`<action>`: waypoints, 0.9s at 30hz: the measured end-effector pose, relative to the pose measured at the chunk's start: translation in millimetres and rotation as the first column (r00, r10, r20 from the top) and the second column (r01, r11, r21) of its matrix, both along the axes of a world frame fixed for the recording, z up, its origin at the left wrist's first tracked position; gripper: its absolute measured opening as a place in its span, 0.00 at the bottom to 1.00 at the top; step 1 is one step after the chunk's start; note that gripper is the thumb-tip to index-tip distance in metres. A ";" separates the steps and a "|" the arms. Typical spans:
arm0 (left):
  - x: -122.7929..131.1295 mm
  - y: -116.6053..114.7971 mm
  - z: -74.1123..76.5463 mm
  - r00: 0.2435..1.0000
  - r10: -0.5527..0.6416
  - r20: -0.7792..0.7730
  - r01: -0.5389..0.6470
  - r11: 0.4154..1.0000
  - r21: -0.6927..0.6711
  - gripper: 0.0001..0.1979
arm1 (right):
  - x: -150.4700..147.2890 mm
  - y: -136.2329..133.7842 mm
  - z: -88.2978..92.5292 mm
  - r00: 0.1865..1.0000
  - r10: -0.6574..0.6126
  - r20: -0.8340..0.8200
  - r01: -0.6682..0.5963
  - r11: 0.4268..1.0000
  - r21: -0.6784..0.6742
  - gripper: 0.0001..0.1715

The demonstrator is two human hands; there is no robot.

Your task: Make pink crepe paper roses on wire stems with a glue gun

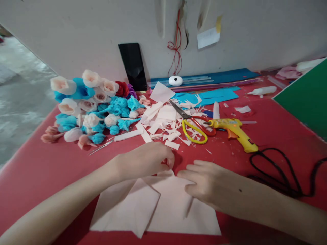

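Note:
Pale pink paper sheets (168, 211) lie on the red table in front of me, with a smaller folded piece (138, 207) on top at the left. My left hand (153, 158) is over the paper's far edge, its fingers curled in a pinch where a bit of paper curls up. My right hand (201, 182) is closed at the paper's upper right, thumb and fingers on a raised fold. What sits inside the fingers is partly hidden. Beyond the hands is a heap of pale pink paper scraps (163, 117), with red-and-yellow-handled scissors (190, 122) lying on it.
A yellow glue gun (235, 131) with a black cord (276, 170) lies at the right. Crepe paper flowers (97, 109) are piled at the left near a thin metal rod (102, 146). A black phone (133, 66) leans on the wall. A green board (306, 98) juts in from the right.

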State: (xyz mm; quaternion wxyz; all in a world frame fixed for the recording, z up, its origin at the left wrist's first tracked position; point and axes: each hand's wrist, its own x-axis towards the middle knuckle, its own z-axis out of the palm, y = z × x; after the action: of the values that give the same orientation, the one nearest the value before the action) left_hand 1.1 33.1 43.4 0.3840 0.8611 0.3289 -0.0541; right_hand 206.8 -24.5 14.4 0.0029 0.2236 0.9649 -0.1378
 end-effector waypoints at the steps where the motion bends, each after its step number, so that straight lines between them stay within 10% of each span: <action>1: 0.0 -0.2 0.5 1.000 0.003 0.008 -0.003 1.000 -0.001 0.05 | 0.0 -0.5 -0.6 1.000 0.000 -0.004 0.000 1.000 0.006 0.07; 11: -4.2 -1.0 15.1 0.987 0.156 -0.035 -0.153 0.985 0.083 0.10 | -1.8 6.7 9.9 0.968 -0.125 -0.217 0.130 0.991 0.013 0.07; 21: -0.6 -2.6 19.3 0.958 0.236 0.163 -0.253 0.963 0.093 0.05 | -6.6 20.6 16.8 0.694 -0.501 -0.517 0.307 0.855 -0.417 0.06; 27: 5.0 -7.0 16.1 0.775 0.402 0.488 -0.404 0.908 -0.107 0.12 | -10.2 18.2 29.8 0.487 -0.648 -0.586 0.484 0.759 -0.436 0.05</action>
State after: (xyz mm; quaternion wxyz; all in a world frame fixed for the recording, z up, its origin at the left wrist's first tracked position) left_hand 6.1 26.1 59.4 0.4565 0.7555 0.3949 0.2546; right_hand 196.6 -6.3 44.2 -0.3892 0.4572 0.7381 -0.3075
